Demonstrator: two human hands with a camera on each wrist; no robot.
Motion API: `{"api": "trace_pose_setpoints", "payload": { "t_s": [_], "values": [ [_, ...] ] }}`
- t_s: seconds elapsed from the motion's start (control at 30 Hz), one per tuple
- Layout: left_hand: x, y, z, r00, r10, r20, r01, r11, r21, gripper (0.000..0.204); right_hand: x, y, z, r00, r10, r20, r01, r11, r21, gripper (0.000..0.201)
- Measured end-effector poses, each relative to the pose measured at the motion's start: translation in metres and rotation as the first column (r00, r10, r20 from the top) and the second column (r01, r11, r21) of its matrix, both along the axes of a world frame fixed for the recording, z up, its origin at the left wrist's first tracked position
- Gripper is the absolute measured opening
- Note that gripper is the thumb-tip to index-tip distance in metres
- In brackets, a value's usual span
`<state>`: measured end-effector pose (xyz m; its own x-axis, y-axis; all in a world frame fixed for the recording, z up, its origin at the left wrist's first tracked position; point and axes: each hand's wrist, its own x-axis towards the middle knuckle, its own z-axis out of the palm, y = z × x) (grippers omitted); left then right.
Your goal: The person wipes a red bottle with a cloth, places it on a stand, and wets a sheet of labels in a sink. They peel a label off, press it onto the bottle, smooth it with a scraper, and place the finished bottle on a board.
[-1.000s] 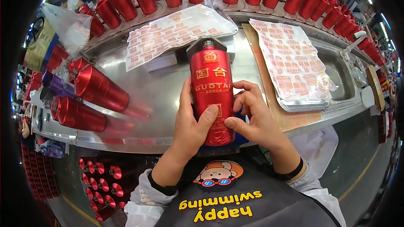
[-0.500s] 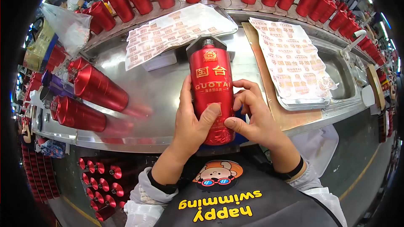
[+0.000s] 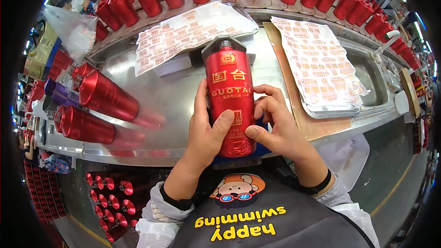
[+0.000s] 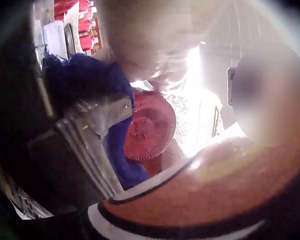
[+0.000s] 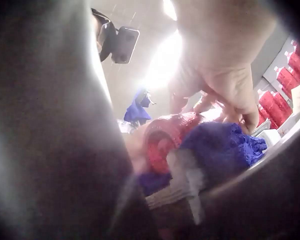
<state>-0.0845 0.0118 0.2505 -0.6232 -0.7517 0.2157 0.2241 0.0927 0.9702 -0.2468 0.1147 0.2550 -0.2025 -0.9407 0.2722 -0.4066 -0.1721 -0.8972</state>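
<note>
Red metallic bottle with gold "GUOTAI" lettering (image 3: 231, 103) lay on the steel worktable (image 3: 174, 96), on a blue cloth (image 5: 217, 150). Compared with a second before, it had barely moved; both thumbs now pressed its small gold label. The left hand (image 3: 205, 131) and right hand (image 3: 275, 126) curled around it. Label sheets (image 3: 319, 66) and rows of red bottles (image 3: 98, 96) lay nearby; nothing blocked the hands.

The bottle (image 3: 230, 101) lies at the bench's (image 3: 174, 96) near edge, label sheets (image 3: 190, 34) behind it, two bottles (image 3: 98, 108) left.
</note>
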Motion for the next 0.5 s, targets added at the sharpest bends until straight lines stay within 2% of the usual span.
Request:
{"api": "trace_pose_setpoints", "payload": {
  "t_s": [0.03,0.13,0.43,0.5],
  "values": [
    [0.0007,-0.0012,-0.0015,0.999,-0.018,-0.033,0.019,1.0,0.01,0.087,-0.0001,0.0001,-0.0003,1.0,0.002,-0.012,-0.002,1.0,-0.002,0.039],
    [0.0046,-0.0003,-0.0023,0.997,0.002,0.079,0.011,0.985,-0.169,0.093,-0.0011,-0.0001,0.0002,0.999,0.006,-0.037,-0.006,1.0,-0.003,0.041],
    [0.0061,-0.0004,-0.0059,0.995,-0.008,0.101,0.023,0.988,-0.151,0.1,-0.0022,-0.0002,0.0017,0.999,0.026,-0.044,-0.025,1.0,0.005,0.044],
    [0.0073,-0.0013,-0.0067,0.987,0.027,0.161,0.005,0.98,-0.198,0.101,-0.0028,-0.0005,0.0005,0.998,0.031,-0.048,-0.031,1.0,-0.005,0.043]
  ]
}}
